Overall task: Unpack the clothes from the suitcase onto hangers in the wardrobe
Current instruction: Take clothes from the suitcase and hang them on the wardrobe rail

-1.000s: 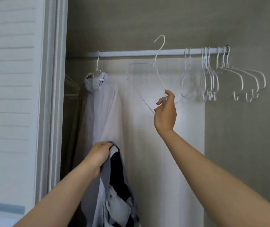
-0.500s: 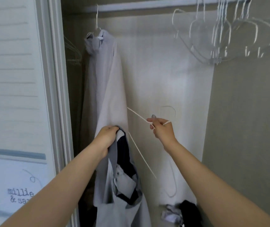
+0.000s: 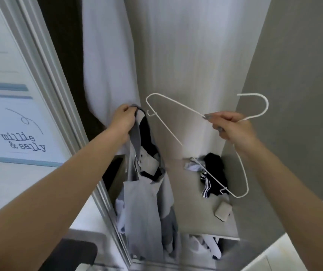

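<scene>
Mid-frame, our left hand grips the grey garment by its collar, and our right hand pinches a white hanger just beside it — not yet threaded. One pale garment hangs above; more clothes lie below.

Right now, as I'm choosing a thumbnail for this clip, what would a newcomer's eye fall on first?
The white wire hanger stands out, held at centre right by the right hand near its hook. Next comes the grey garment dangling from the left hand at centre left, with a pale garment hanging behind it. A small dark heap of clothes lies lower down, behind the hanger.
</scene>
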### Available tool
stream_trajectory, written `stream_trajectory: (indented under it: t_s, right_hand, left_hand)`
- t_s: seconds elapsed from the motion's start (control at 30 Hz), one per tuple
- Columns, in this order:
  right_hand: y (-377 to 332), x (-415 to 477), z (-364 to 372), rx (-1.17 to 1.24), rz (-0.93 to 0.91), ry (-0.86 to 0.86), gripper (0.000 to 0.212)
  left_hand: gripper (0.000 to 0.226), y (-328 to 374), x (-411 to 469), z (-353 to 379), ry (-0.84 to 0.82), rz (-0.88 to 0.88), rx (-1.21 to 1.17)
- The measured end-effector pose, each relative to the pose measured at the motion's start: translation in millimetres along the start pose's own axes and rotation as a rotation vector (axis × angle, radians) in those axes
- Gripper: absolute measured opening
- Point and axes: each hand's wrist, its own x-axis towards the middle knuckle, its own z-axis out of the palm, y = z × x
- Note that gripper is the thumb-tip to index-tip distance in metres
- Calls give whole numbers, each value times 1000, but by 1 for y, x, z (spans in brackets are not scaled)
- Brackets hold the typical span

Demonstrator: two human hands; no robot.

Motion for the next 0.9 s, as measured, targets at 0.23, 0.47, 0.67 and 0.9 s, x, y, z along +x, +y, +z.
stream_trajectory:
  t_s: [0.23, 0.47, 0.67, 0.9]
  right_hand:
    - [28, -37, -14, -127, 129, -73, 6]
    - [65, -55, 17, -83, 170, -92, 11]
    - [103, -60, 54, -165, 133, -37, 19]
    - [110, -49, 59, 14, 231, 112, 18]
  left_hand:
    - [19, -33, 0, 14, -3, 98, 102]
    - [19, -59, -24, 31, -174, 644, 716]
    - [16, -65, -63, 63, -401, 598, 438]
    - [10, -60, -69, 53, -671, 359, 171]
